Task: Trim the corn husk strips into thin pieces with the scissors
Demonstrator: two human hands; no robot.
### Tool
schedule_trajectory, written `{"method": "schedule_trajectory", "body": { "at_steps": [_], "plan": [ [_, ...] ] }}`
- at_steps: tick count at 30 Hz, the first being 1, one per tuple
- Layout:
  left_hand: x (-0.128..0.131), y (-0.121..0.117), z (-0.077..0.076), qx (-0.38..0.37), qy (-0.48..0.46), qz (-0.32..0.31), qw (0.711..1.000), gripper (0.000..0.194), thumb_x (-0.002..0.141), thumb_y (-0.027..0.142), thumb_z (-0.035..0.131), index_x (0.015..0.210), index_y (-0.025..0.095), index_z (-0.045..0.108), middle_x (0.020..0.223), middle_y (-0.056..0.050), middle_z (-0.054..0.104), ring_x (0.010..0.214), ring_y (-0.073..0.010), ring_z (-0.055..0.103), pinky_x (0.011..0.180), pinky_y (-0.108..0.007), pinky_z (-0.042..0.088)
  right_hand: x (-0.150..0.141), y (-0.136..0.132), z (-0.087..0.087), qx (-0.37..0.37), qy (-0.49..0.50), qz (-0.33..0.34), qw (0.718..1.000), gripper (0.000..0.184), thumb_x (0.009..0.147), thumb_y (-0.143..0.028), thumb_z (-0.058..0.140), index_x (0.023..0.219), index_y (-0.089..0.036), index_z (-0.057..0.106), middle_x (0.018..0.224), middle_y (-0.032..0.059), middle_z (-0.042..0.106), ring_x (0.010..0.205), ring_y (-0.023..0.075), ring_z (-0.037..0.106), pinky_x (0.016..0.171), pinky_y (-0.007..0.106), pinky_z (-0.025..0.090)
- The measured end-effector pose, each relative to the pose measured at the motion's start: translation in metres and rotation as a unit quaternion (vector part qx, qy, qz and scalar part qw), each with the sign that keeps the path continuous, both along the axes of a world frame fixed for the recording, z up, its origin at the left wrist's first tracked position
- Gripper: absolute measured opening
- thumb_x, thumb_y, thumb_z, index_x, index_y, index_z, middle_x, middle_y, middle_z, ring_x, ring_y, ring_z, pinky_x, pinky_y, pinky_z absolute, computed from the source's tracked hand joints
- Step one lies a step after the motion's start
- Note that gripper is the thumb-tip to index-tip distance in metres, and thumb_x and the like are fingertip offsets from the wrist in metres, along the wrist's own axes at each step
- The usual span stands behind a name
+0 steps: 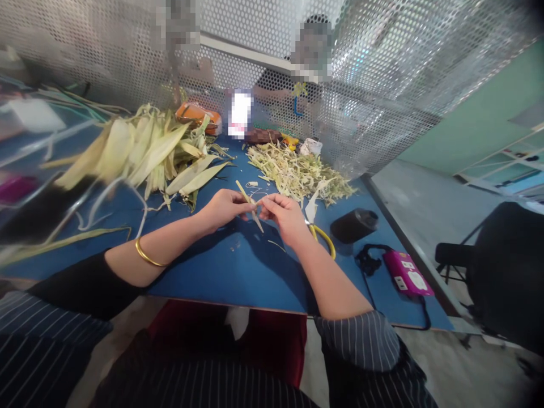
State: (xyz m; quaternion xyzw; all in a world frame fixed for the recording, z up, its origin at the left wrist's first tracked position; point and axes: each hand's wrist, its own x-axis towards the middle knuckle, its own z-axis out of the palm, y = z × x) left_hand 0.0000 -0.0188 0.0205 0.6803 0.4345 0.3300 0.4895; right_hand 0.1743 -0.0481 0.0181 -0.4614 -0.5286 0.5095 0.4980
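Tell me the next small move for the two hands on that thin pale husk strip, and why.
Probably pull the hands apart to split the thin pale husk strip further. The left hand and right hand both pinch it above the blue table, and the pile of shredded pale husk strips beyond suggests such splitting.

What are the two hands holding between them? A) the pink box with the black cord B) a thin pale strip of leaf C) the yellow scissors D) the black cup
B: the left hand and right hand both pinch a thin pale leaf strip above the blue table, while the yellow scissors lie on it beside the right hand.
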Motion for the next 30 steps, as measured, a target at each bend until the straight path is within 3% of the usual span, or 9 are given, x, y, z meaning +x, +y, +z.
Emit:
{"method": "schedule_trajectory", "body": {
  "at_steps": [6, 11, 14, 16, 18, 20, 23, 26, 30],
  "plan": [
    [-0.001, -0.001, 0.004, -0.157, -0.065, -0.003, 0.985, 0.026, 0.066, 0.037, 0.072, 0.075, 0.013, 0.071, 0.074, -0.008, 0.069, 0.050, -0.0073, 0.050, 0.046, -0.023, 0.030, 0.007, 0.004, 0.004, -0.080, 0.139, -0.020, 0.987, 0.021, 0.067, -0.035, 0.073, 0.073, -0.016, 0.065, 0.059, -0.0047, 0.055, 0.054, 0.0064, 0.054, 0.056, 0.020, 0.045],
    [-0.001, 0.000, 0.004, -0.184, -0.098, 0.014, 0.978, 0.022, 0.065, 0.034, 0.072, 0.069, 0.012, 0.069, 0.075, -0.009, 0.067, 0.049, -0.0062, 0.043, 0.044, -0.024, 0.027, 0.015, 0.009, 0.006, -0.128, 0.199, -0.075, 0.969, 0.018, 0.066, -0.028, 0.072, 0.077, -0.015, 0.065, 0.061, -0.0051, 0.055, 0.055, 0.0065, 0.056, 0.057, 0.020, 0.047],
    [-0.001, 0.001, 0.005, -0.177, -0.099, 0.044, 0.978, 0.018, 0.064, 0.030, 0.070, 0.060, 0.013, 0.066, 0.059, -0.004, 0.058, 0.047, -0.0068, 0.040, 0.043, -0.024, 0.025, 0.020, 0.013, 0.003, -0.096, 0.122, -0.159, 0.975, 0.019, 0.070, -0.029, 0.067, 0.084, -0.016, 0.065, 0.068, -0.0032, 0.059, 0.059, 0.0082, 0.058, 0.057, 0.022, 0.046],
    [0.000, 0.001, 0.006, -0.167, -0.095, 0.059, 0.980, 0.017, 0.064, 0.028, 0.069, 0.056, 0.014, 0.064, 0.054, -0.002, 0.053, 0.045, -0.0066, 0.039, 0.042, -0.024, 0.024, 0.023, 0.015, 0.001, -0.021, 0.006, -0.233, 0.972, 0.023, 0.073, -0.029, 0.063, 0.092, -0.017, 0.065, 0.077, -0.0007, 0.062, 0.065, 0.0104, 0.060, 0.060, 0.024, 0.046],
    [0.000, 0.001, 0.006, -0.156, -0.090, 0.065, 0.981, 0.017, 0.064, 0.027, 0.068, 0.056, 0.013, 0.063, 0.054, -0.003, 0.054, 0.044, -0.0063, 0.038, 0.042, -0.024, 0.024, 0.025, 0.015, 0.002, 0.090, -0.122, -0.269, 0.951, 0.028, 0.076, -0.030, 0.062, 0.101, -0.018, 0.064, 0.090, 0.0024, 0.065, 0.076, 0.0133, 0.061, 0.068, 0.027, 0.048],
    [0.000, -0.001, 0.007, -0.142, -0.085, 0.065, 0.984, 0.017, 0.065, 0.027, 0.068, 0.057, 0.013, 0.064, 0.055, -0.004, 0.056, 0.045, -0.0065, 0.038, 0.043, -0.024, 0.025, 0.024, 0.012, 0.005, 0.193, -0.228, -0.229, 0.926, 0.029, 0.080, -0.032, 0.060, 0.106, -0.021, 0.065, 0.103, 0.0047, 0.065, 0.090, 0.0161, 0.061, 0.079, 0.031, 0.048],
    [0.000, -0.003, 0.009, -0.133, -0.074, 0.057, 0.987, 0.018, 0.065, 0.028, 0.068, 0.056, 0.013, 0.064, 0.053, -0.003, 0.054, 0.046, -0.0074, 0.039, 0.045, -0.024, 0.028, 0.017, 0.006, 0.009, 0.287, -0.337, -0.090, 0.892, 0.025, 0.084, -0.034, 0.059, 0.107, -0.025, 0.066, 0.113, 0.0040, 0.065, 0.107, 0.0175, 0.057, 0.092, 0.033, 0.044],
    [0.000, -0.006, 0.013, -0.136, -0.070, 0.047, 0.987, 0.018, 0.066, 0.027, 0.067, 0.056, 0.013, 0.064, 0.052, -0.001, 0.052, 0.047, -0.0074, 0.040, 0.046, -0.024, 0.028, 0.010, 0.001, 0.008, 0.314, -0.414, -0.006, 0.854, 0.025, 0.085, -0.033, 0.061, 0.109, -0.026, 0.065, 0.109, 0.0021, 0.069, 0.106, 0.0163, 0.059, 0.099, 0.036, 0.037],
    [0.000, -0.005, 0.014, -0.164, -0.079, 0.044, 0.982, 0.019, 0.067, 0.028, 0.067, 0.056, 0.013, 0.062, 0.052, 0.000, 0.049, 0.045, -0.0062, 0.038, 0.045, -0.024, 0.024, 0.006, 0.000, 0.005, 0.312, -0.463, 0.005, 0.829, 0.017, 0.089, -0.030, 0.055, 0.101, -0.025, 0.067, 0.097, -0.0011, 0.072, 0.089, 0.0141, 0.064, 0.103, 0.038, 0.031]
  ]
}}
